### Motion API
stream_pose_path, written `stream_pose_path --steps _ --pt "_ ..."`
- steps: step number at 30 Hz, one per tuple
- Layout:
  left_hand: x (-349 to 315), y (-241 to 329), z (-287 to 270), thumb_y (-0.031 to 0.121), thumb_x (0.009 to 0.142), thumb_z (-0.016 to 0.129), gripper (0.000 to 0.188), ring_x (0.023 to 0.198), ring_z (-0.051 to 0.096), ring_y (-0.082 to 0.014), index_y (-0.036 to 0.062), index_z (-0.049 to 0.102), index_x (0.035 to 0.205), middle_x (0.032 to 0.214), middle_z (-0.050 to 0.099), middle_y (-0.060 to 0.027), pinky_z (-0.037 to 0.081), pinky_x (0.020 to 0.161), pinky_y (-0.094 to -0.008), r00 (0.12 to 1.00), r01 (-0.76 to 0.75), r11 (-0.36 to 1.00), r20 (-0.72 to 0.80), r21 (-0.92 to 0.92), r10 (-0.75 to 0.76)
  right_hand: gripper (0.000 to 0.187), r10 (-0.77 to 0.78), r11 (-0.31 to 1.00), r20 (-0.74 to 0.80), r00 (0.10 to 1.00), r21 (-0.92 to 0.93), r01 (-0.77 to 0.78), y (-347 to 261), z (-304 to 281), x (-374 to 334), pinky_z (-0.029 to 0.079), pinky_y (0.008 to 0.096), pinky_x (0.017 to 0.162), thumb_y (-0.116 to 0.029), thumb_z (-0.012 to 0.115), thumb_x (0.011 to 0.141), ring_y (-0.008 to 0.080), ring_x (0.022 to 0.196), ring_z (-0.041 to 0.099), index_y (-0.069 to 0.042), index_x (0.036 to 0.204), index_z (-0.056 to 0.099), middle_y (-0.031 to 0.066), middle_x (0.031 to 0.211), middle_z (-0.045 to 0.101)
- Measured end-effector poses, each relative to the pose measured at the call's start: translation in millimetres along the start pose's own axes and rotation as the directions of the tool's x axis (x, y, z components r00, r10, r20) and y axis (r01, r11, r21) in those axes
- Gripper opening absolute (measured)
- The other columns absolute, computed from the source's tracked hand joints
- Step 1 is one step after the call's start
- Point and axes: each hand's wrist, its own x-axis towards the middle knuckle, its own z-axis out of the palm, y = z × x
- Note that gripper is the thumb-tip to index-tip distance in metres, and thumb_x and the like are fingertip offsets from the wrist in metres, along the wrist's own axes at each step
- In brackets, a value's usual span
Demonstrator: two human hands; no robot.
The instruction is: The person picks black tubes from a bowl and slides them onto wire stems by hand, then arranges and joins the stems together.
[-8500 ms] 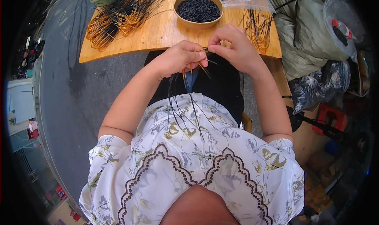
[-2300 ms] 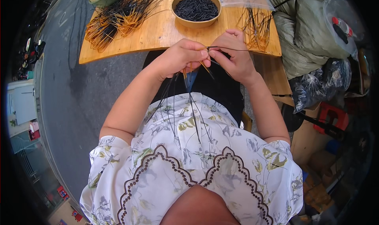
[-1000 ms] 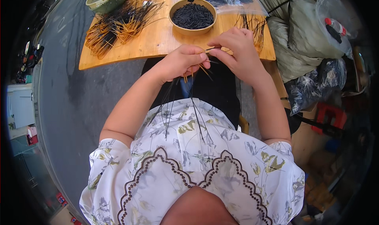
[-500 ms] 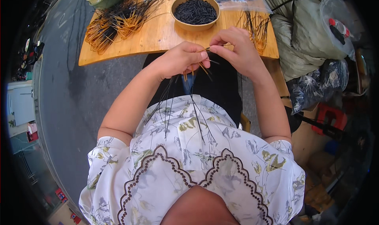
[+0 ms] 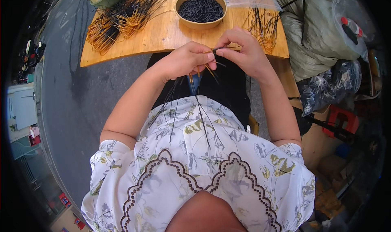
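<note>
Above my lap, just off the table's near edge, both hands meet at one thin wire. My left hand (image 5: 189, 61) is closed around several thin wires (image 5: 191, 80), orange in part and black at the ends, which hang down over my blouse. My right hand (image 5: 246, 55) pinches the wire between thumb and forefinger, with a short dark piece (image 5: 216, 51) showing between the two hands. Whether that piece is a small tube is too small to tell. Beyond the hands stands a tan bowl (image 5: 201, 26) full of short black tubes (image 5: 201, 9).
On the wooden table (image 5: 157, 42) lie a big heap of orange-and-black wires (image 5: 106, 32) at left and a smaller bunch (image 5: 266, 34) at right. A green basket (image 5: 105, 2) and a clear plastic bag (image 5: 254, 3) are behind. Sacks (image 5: 307, 44) and a red stool (image 5: 346, 118) stand at right.
The hands stay nearly in place. My right thumb and finger have shifted slightly at the wire, and the short dark piece now shows more plainly between the hands.
</note>
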Motion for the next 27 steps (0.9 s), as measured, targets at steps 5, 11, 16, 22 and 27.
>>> stream_pose_path --steps 5,11,16,22,27 --pt "1 0 0 0.026 0.095 0.051 0.03 0.049 0.035 -0.0051 0.0022 0.065 0.084 0.057 0.042 0.004 0.028 0.045 -0.0211 1.0 -0.017 1.0 0.005 0.003 0.017 0.01 0.013 1.0 -0.013 1.0 0.005 -0.012 0 1 -2 0.039 0.0298 0.075 -0.013 0.066 0.078 0.0157 0.075 0.054 -0.004 0.079 0.061 0.0027 0.074 0.058" --pt "1 -1 -1 0.025 0.095 0.051 0.029 0.049 0.035 -0.0053 0.0019 0.065 0.083 0.056 0.042 0.0039 0.029 0.046 -0.0216 1.0 -0.007 1.0 -0.021 0.024 0.007 0.012 0.086 0.996 0.037 0.996 0.026 -0.087 2 2 -1 0.039 0.0288 0.072 -0.015 0.063 0.082 0.0144 0.07 0.054 -0.004 0.077 0.063 0.0031 0.071 0.057" --pt "0 -1 1 0.024 0.095 0.051 0.029 0.049 0.035 -0.0055 0.0017 0.065 0.083 0.055 0.042 0.0037 0.029 0.046 -0.022 1.0 -0.028 0.999 -0.011 0.031 0.028 0.014 0.182 0.966 0.075 0.98 0.172 -0.192 -1 5 -3 0.04 0.0261 0.068 -0.014 0.061 0.084 0.0133 0.068 0.053 -0.002 0.078 0.063 0.0035 0.071 0.056" --pt "-1 -1 2 0.025 0.095 0.051 0.03 0.05 0.037 -0.0065 0.002 0.065 0.084 0.058 0.043 0.003 0.031 0.047 -0.0226 1.0 0.004 0.998 -0.02 0.058 -0.003 0.008 0.193 0.94 0.025 0.981 0.281 -0.192 1 12 -7 0.041 0.0253 0.07 -0.008 0.062 0.082 0.0131 0.076 0.053 0.0 0.08 0.061 0.0043 0.08 0.056" --pt "0 -1 1 0.025 0.095 0.051 0.029 0.053 0.039 -0.0074 0.0022 0.065 0.083 0.059 0.044 0.0026 0.033 0.049 -0.0231 1.0 0.024 0.998 -0.007 0.056 -0.023 0.008 0.044 0.985 0.021 0.999 0.168 -0.047 7 12 -7 0.041 0.0262 0.072 -0.008 0.064 0.081 0.0135 0.078 0.052 -0.001 0.083 0.062 0.0031 0.081 0.056"
